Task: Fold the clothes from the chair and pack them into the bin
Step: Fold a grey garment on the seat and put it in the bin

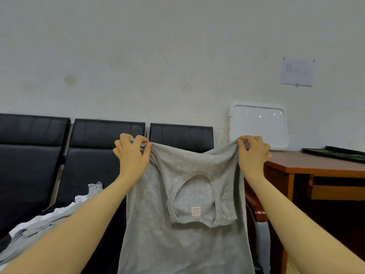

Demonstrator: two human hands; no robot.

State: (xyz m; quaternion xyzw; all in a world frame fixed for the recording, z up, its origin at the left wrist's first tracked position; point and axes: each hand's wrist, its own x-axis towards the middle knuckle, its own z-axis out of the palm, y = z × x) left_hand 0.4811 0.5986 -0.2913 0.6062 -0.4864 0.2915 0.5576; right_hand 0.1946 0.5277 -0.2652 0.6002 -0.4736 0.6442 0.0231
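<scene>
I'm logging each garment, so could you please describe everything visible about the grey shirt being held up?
The grey shirt is a heathered, soft knit that hangs in the air in front of the black chairs. The left hand and right hand each pinch a top corner, stretching the edge between them. Its ribbed neckline, with a small pink label, droops folded over near the middle. The lower part runs out of view.

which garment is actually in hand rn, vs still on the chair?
The grey T-shirt, held up by both hands, left hand and right hand, at its top edge. The grey and white clothes lie on the chair seat at lower left.
</scene>
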